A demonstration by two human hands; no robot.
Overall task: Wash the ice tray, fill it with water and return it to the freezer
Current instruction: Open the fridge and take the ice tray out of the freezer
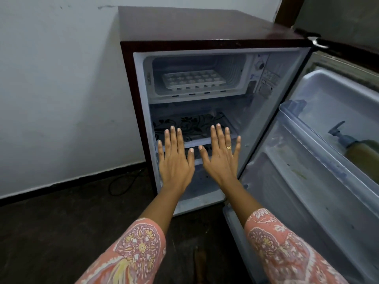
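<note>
A white ice tray (192,80) with several cube cells lies flat inside the freezer compartment (147,78) at the top of a small dark-red fridge (184,27). The fridge door (307,191) stands swung open to the right. My left hand (176,158) and my right hand (221,156) are stretched out side by side in front of the lower shelves, palms down, fingers straight and spread. Neither hand holds or touches anything. Both are well below the ice tray. A ring sits on my right hand.
A shelf with a black floral pattern (190,126) sits under the freezer. A pump bottle (356,144) stands in a door rack. A white wall (61,89) lies left of the fridge, and a black cable (121,185) runs along the dark floor.
</note>
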